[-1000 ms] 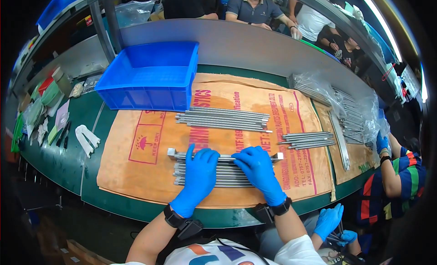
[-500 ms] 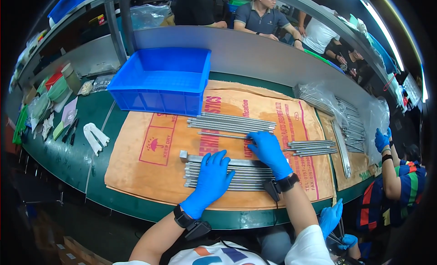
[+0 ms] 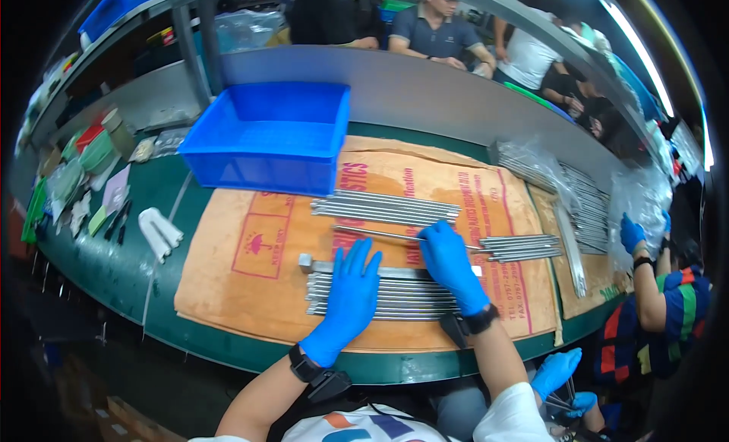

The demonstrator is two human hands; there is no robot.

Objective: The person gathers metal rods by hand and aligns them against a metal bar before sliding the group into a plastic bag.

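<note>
A tube light (image 3: pixel 643 55) glows beyond the far right corner of the tabletop (image 3: pixel 129 267); metal rods (image 3: pixel 383 207) glint, shadow fills below the near edge, and fisheye distortion bows it.

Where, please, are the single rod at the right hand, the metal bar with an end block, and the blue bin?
Single rod (image 3: pixel 376 233): head view, left half of its shaft.
Metal bar (image 3: pixel 404 273): head view, exposed middle stretch.
Blue bin (image 3: pixel 260 171): head view, front wall.

Left hand (image 3: pixel 351 290) and right hand (image 3: pixel 449 261), centre of frame: snug, plain blue gloves (image 3: pixel 338 328). Black wrist straps (image 3: pixel 305 364), each with boxy black module (image 3: pixel 329 384). Lower edge: white short-sleeved shirt (image 3: pixel 505 419), orange and dark-blue print (image 3: pixel 336 420) on chest.
</note>
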